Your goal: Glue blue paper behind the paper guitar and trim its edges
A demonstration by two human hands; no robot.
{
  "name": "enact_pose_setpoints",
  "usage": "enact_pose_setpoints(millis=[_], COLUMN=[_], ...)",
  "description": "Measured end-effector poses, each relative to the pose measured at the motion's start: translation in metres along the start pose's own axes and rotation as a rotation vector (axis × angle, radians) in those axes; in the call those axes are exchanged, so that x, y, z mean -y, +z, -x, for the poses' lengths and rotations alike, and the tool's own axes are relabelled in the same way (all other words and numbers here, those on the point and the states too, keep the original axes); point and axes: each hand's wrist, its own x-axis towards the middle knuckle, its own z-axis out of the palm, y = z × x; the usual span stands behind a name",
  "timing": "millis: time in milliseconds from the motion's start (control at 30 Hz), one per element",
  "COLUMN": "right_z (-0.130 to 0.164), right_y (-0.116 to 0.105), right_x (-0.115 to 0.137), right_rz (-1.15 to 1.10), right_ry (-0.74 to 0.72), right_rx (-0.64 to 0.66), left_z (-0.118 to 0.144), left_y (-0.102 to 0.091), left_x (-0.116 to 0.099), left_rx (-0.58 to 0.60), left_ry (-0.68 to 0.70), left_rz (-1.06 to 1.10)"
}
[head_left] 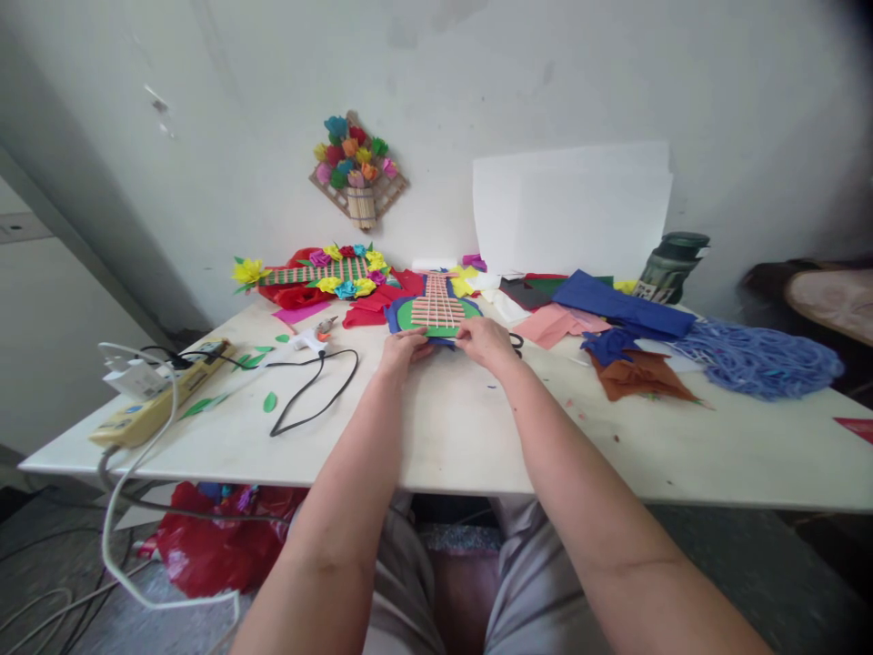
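Observation:
Both my hands reach to the middle of the white table (464, 437). My left hand (404, 349) and my right hand (486, 342) pinch the near edge of a craft piece (436, 311): a green paper oval on blue paper with a grid of thin sticks laid over it. The piece rests flat on the table, and each hand grips one side of its front rim. Black scissors handles (516, 341) peek out just right of my right hand.
A finished stick-and-paper-flower piece (327, 271) lies at the back left; another hangs on the wall (358, 173). A glue gun (310, 339) with black cord and a power strip (160, 391) sit left. Coloured paper sheets (617, 309), blue shredded paper (757, 359), a green jar (672, 264) stand right.

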Motion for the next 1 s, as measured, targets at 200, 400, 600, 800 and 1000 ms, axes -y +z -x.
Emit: enact_pose_setpoints(millis=[200,400,600,800,1000], right_z=[-0.001,-0.003,-0.002,-0.001,-0.003], right_y=[0.007,0.008,-0.004,-0.008,0.002], right_x=[0.004,0.001,-0.024,-0.044,-0.044], right_rz=[0.016,0.038,0.067,0.136,0.182], right_ry=[0.01,0.051,0.169,0.383,0.428], right_rx=[0.006,0.03,0.066,0.162,0.257], left_z=[0.001,0.0,-0.002,-0.007,-0.005], left_y=[0.002,0.002,-0.003,-0.01,-0.01], left_x=[0.0,0.001,-0.002,-0.001,-0.002], left_rx=[-0.041,-0.067,-0.109,-0.122,-0.142], left_ry=[0.025,0.036,0.06,0.083,0.06], left_rz=[-0.035,-0.039,-0.017,0.026,0.028])
